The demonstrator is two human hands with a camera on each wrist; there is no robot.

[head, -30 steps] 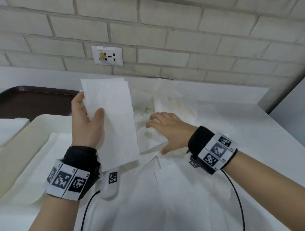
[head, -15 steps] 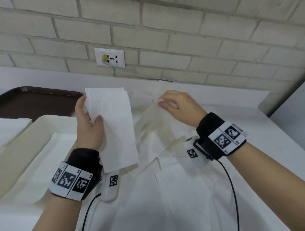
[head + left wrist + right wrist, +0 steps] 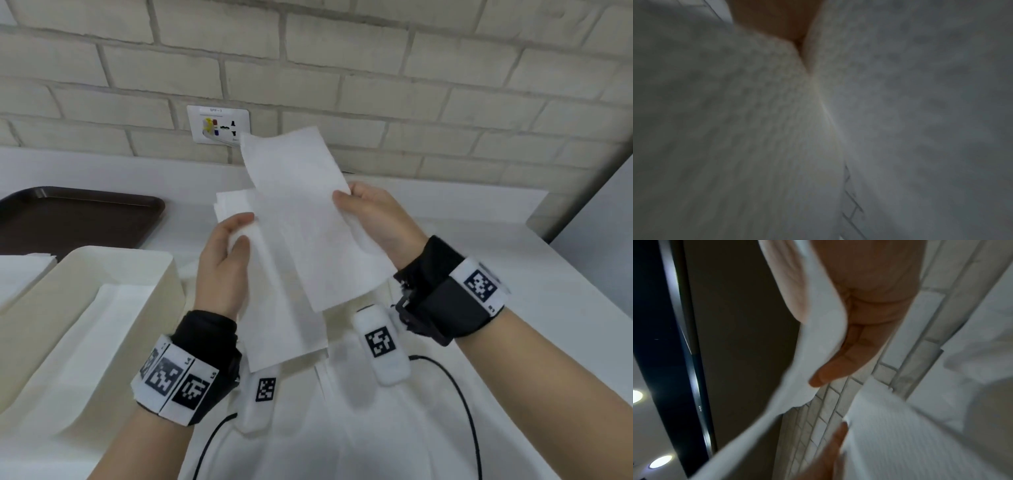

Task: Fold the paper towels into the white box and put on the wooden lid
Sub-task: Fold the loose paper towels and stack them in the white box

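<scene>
Head view: left hand (image 3: 222,270) pinches a folded white paper towel (image 3: 274,308), long axis running near-to-far. Right hand (image 3: 373,219) pinches a second folded white paper towel (image 3: 308,219) overlapping the first, both held above the white tabletop (image 3: 513,274). Open white rectangular box (image 3: 113,263) lies left of both hands, left hand nearer.

Left wrist view: paper fills frame; grip unreadable.

Right wrist view: fingers (image 3: 838,368) back the sheet.

Your head camera looks forward and down at the brick wall (image 3: 376,68). Both wrist cameras sit pressed close against the paper towels (image 3: 920,113), which all views share.
</scene>
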